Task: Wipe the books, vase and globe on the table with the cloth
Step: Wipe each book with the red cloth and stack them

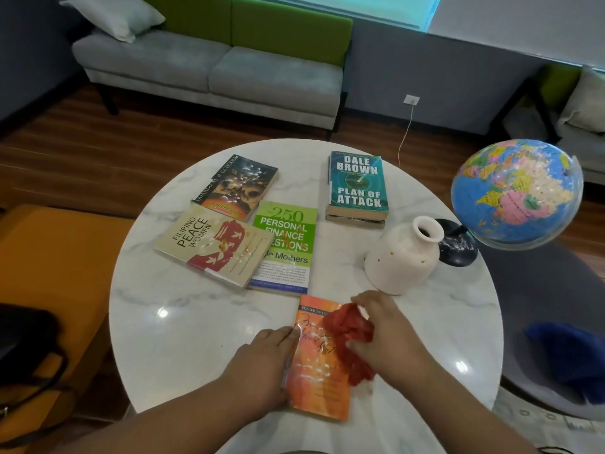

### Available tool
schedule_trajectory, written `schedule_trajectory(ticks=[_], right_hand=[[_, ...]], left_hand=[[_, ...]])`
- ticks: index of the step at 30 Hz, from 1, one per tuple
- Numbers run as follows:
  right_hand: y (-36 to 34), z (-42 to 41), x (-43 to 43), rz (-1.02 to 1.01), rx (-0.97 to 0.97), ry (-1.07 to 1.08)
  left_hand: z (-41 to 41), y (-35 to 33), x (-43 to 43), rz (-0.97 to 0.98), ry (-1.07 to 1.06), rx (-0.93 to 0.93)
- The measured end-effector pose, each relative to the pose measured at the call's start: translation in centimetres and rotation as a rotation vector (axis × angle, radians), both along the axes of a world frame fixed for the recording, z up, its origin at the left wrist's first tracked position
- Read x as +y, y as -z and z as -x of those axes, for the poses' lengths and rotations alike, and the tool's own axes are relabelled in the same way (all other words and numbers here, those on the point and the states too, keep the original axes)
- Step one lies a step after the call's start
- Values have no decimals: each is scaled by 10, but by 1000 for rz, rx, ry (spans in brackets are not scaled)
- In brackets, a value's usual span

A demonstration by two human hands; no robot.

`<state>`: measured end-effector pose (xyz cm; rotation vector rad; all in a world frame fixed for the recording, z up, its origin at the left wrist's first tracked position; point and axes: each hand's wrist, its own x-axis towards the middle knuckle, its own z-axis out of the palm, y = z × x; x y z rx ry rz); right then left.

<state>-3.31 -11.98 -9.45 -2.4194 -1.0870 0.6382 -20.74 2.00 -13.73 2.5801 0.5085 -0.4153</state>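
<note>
At the near edge of the round marble counter [196, 339] lay an orange book [322, 381], flat and face up. The left hand [262, 365] rested flat and unclenched along the book's left edge, pinning it down and grasping nothing. The right hand [389, 335] was clenched around a bunched red cloth [350, 335], pressing it onto the right side of the cover. Farther back, a beige book [214, 245] overlapped the left edge of a green book [284, 247], with a dark book [237, 186] just beyond them. On the far right sat a teal book [358, 183] stacked on another. A white vase [402, 257] stood upright to the right of the green book, and just beside it, at the counter's right edge, the globe [515, 194] tilted on its black base [458, 247].
</note>
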Motion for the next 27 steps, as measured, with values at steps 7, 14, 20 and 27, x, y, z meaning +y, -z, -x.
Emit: schedule_trajectory(ticks=[7, 14, 20, 27], right_hand=[[36, 17, -7, 13, -78, -226], [42, 10, 0, 111, -196, -347], [39, 9, 6, 141, -181, -400], [35, 8, 12, 148, -207, -403]], left_hand=[[1, 3, 1, -1, -1, 14], [0, 1, 0, -10, -1, 17], [0, 0, -2, -7, -5, 13], [0, -1, 0, -13, -1, 19]])
